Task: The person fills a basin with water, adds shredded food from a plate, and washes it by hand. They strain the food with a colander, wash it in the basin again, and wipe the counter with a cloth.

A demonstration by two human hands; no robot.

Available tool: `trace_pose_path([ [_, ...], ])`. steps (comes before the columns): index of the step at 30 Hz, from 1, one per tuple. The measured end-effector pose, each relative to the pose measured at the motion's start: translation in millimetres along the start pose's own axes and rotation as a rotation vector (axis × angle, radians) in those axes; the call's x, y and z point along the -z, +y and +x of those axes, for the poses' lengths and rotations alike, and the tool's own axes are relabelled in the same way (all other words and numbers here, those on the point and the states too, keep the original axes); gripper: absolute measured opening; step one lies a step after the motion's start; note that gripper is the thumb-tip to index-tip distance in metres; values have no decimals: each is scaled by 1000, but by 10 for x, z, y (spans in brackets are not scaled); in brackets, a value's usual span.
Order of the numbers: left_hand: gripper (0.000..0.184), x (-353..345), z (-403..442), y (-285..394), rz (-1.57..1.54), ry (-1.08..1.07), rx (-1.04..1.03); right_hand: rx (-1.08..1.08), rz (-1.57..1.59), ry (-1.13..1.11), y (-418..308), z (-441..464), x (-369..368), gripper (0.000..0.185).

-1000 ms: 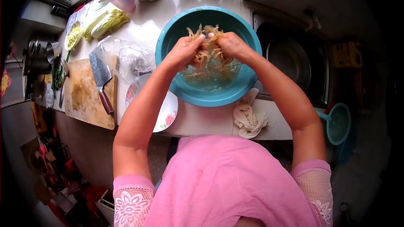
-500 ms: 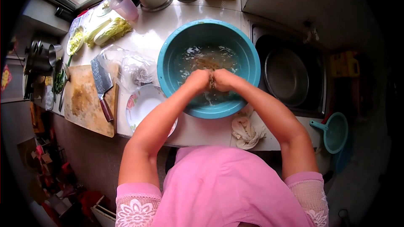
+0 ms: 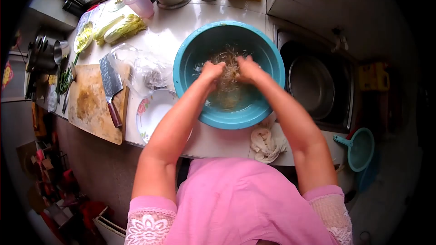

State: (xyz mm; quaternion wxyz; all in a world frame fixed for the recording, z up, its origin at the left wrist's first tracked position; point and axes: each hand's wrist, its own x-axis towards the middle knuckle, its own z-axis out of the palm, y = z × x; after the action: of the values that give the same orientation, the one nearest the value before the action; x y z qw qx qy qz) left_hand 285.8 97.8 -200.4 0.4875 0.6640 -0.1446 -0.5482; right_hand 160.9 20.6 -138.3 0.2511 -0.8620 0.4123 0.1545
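A large blue-green basin (image 3: 245, 120) stands on the counter with cloudy water in it. Thin pale-brown shreds (image 3: 230, 67) float and tumble in the middle of the water. My left hand (image 3: 212, 72) is at the left edge of the shreds, its fingers partly under water. At their right edge is my right hand (image 3: 248, 69), smeared by motion and also partly under. The two hands are apart, with shreds between them. Whether either hand holds any shreds is hidden by water and blur.
Left of the basin lie a plastic bag (image 3: 147, 72), a flowered plate (image 3: 156, 109), a cleaver (image 3: 111, 79) on a cutting board (image 3: 88, 109), and cabbage (image 3: 125, 28). A cloth (image 3: 267, 144) is at the front edge. A sink (image 3: 313, 86) holds a metal bowl.
My hands raised shreds out of the water, then came together low in the basin. Now they have moved apart, and the shreds are spread in the water between them.
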Motion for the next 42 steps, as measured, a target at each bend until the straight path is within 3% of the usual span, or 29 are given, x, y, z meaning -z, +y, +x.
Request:
trace_pose_path([
  [1,34,-99,1,-44,-109,-39,-4,109,113,89,35,67,-215,58],
  [2,31,-189,-199,143,-323,-133,216,313,199,50,89,168,-390,51],
  [3,31,-216,-378,289,-320,-135,217,516,286,11,119,237,-476,45],
  [5,27,-239,-607,447,-185,8,126,249,449,-32,-76,-135,12,26],
  [6,27,-123,-536,396,-177,-128,45,256,425,-80,-89,-219,206,20],
  [7,25,-79,-608,459,-175,-115,-24,263,400,-126,-77,-284,359,16],
  [8,24,0,-670,542,-147,-189,-53,242,576,-212,-60,-329,435,15],
  [10,25,118,-756,668,-96,-286,-187,234,559,-169,-128,-522,702,25],
  [12,34,256,-903,859,212,-295,-123,243,437,-78,-71,-503,759,39],
  [14,37,249,-988,917,513,-237,-176,212,249,-118,-11,-450,788,37],
  [15,37,255,-924,812,511,-237,-171,214,98,-129,25,-402,738,36],
  [17,34,262,-733,542,960,-358,-526,311,-290,23,74,-397,389,45],
  [18,39,178,-893,535,1160,-286,-434,229,-323,-111,-17,-443,286,61],
  [19,50,78,-980,590,1385,-367,-241,228,-326,-138,-96,-494,135,55],
  [21,60,-95,-1027,420,1674,-379,-185,257,-357,93,-163,-497,-314,41],
  [23,60,-122,-840,-51,1649,-99,-429,257,-173,98,-179,-368,-410,33],
  [24,53,-132,-804,-21,1521,-98,-402,254,8,109,-157,-274,-441,26],
  [25,46,-143,-755,91,1393,-93,-377,459,10,187,-114,-208,-369,17],
  [26,28,-95,-718,212,1116,-194,-422,310,162,9,-54,-174,-302,15],
  [27,22,-59,-744,277,1027,-143,-562,158,311,-170,-141,-284,32,13],
  [28,18,-11,-709,384,935,-164,-465,61,523,-189,-237,-462,321,13],
  [31,13,37,-845,789,513,-230,-165,101,756,-285,-117,-427,586,16],
  [33,23,103,-911,958,208,-414,-144,209,645,-235,-76,-371,684,23],
  [37,31,140,-903,1030,392,-393,-104,345,166,29,-2,-244,705,57],
  [39,47,223,-630,775,1081,-269,-469,292,82,56,45,-103,532,61],
  [41,76,95,-785,696,1307,-98,-265,177,-18,102,74,16,253,70],
  [42,77,54,-814,613,1387,-103,-235,141,-85,95,10,-56,196,70],
])
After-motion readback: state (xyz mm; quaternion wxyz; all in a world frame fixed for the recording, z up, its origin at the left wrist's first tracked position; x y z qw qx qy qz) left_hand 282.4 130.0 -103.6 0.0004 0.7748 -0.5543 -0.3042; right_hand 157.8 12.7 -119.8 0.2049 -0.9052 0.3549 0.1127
